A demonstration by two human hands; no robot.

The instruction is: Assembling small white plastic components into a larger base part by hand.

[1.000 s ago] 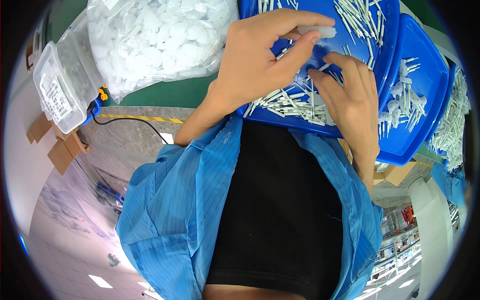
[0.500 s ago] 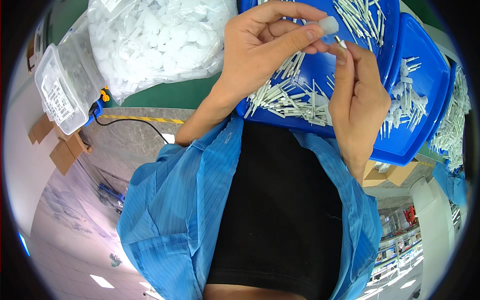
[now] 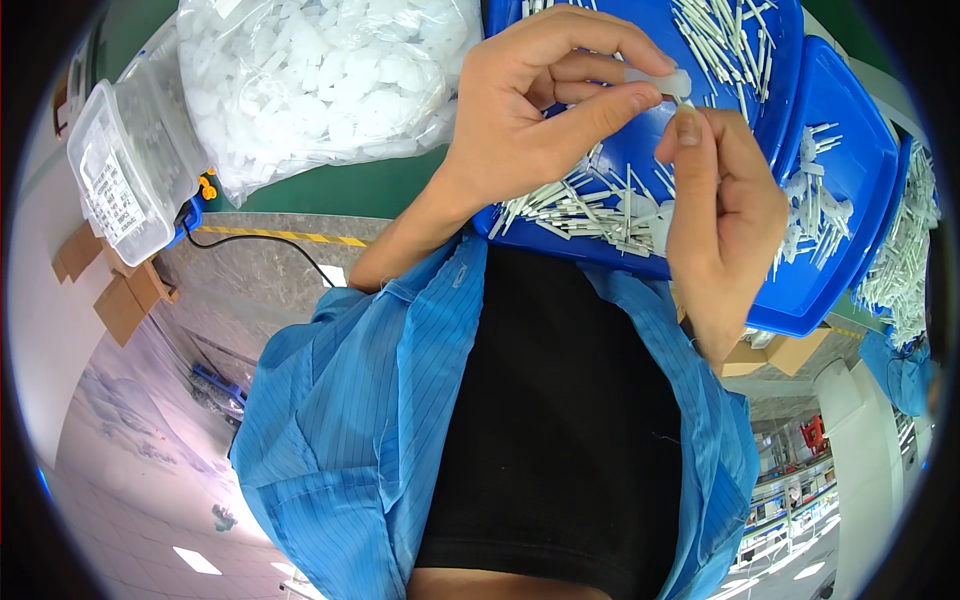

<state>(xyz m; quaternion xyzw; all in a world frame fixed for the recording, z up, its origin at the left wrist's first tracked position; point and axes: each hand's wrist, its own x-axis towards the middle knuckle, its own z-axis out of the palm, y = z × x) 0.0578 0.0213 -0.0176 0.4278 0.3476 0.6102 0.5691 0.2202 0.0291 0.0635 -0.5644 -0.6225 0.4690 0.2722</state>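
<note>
Between the thumb and fingers of my left hand [image 3: 545,105] is a small translucent white plastic piece [image 3: 672,84]. My right hand [image 3: 722,180] pinches a thin pale rod with its thumb and forefinger. The rod's upper end meets the underside of the plastic piece; most of it is hidden by my fingers. Both hands are over a blue tray [image 3: 655,266], in which many loose white rods [image 3: 590,212] lie in piles. A second blue tray [image 3: 790,312] on the right has rods with white plastic pieces [image 3: 815,205] among them.
A large clear bag of white plastic pieces [image 3: 325,90] rests on the green tabletop [image 3: 300,200] at left. Beside it a clear plastic box [image 3: 125,180] with a label leans over. More rods [image 3: 905,245] are heaped at far right. Cardboard boxes [image 3: 775,355] stand below.
The plastic piece has tilted and moved slightly right and down. My right hand has shifted a little down, and the rod's tip now meets the piece instead of standing apart.
</note>
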